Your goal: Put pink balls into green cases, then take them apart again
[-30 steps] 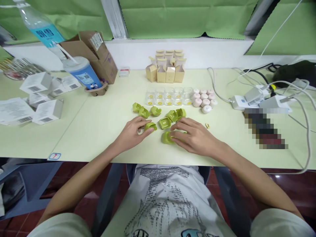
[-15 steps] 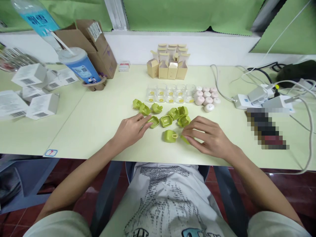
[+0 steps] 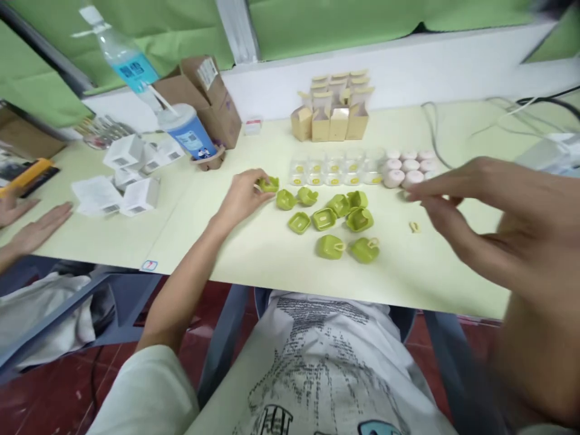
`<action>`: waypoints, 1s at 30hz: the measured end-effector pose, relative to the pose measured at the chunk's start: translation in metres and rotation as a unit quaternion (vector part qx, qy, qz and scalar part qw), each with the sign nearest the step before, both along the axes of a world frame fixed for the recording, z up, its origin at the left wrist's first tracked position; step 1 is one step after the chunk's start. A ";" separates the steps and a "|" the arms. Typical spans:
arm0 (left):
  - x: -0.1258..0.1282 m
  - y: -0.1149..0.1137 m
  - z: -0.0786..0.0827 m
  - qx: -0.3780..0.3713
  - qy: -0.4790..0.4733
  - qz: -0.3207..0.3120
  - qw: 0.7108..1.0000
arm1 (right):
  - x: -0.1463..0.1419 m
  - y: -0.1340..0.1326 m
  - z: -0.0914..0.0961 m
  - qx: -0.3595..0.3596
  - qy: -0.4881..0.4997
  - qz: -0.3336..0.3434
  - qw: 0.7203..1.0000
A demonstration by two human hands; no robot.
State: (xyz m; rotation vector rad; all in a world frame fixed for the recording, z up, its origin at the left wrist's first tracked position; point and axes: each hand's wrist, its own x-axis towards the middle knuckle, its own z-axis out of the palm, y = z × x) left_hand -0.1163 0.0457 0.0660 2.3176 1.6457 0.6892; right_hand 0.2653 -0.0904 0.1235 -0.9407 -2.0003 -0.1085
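Note:
Several small green plastic shells (image 3: 324,219) lie in a loose group on the pale table (image 3: 254,254). My left hand (image 3: 242,194) reaches to the leftmost green shell (image 3: 269,184) and pinches it between fingers and thumb. My right hand (image 3: 457,205) is raised above the table at the right, fingers spread and blurred, its fingertips near the pink round pieces (image 3: 405,167). A tiny yellow clip (image 3: 414,227) lies below it. Clear small cases with yellow labels (image 3: 333,172) stand in a row behind the shells.
Tan cartons (image 3: 333,116) stand at the back. A blue cup (image 3: 188,133), bottle (image 3: 122,57), brown box (image 3: 203,90) and white boxes (image 3: 131,181) sit left. Another person's hands (image 3: 31,226) rest at far left. Cables (image 3: 521,121) lie at the right.
My left hand moved from the middle shells up-left to the leftmost shell. My right hand let go of the front shells and lifted to the right. The view swung left.

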 end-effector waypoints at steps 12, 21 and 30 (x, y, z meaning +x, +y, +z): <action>0.084 -0.099 0.050 0.078 -0.143 -0.227 0.960 | -0.066 0.012 -0.031 0.032 0.021 -0.031 0.999; 0.085 -0.088 0.041 0.048 -0.150 -0.268 0.950 | -0.061 0.035 -0.048 -0.053 0.076 0.080 0.992; 0.092 -0.084 0.036 0.034 -0.185 -0.272 0.944 | -0.056 0.042 -0.052 -0.057 0.102 0.089 0.989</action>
